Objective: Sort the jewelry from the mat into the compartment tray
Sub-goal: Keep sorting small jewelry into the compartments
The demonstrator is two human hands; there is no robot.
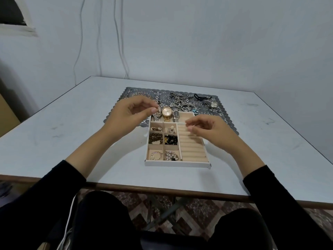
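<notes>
A white compartment tray [177,163] with beige lining stands mid-table. Its top row holds three watches, the gold one [166,112] in the middle. Its small left cells hold beads and bracelets, and the ring rolls [192,147] on the right look bare. Behind it lies a grey lace mat [223,116] with a tangled jewelry pile [182,101] and a silver watch [210,103]. My left hand [133,112] pinches a small ring [158,110] over the tray's top-left corner. My right hand [203,129] hovers over the ring rolls with fingertips pinched; I cannot tell whether it holds anything.
A black cord [201,97] and small rings [144,95] lie at the mat's back edge. The pale table [72,141] has a brown front rim near my lap. Cables hang on the wall behind.
</notes>
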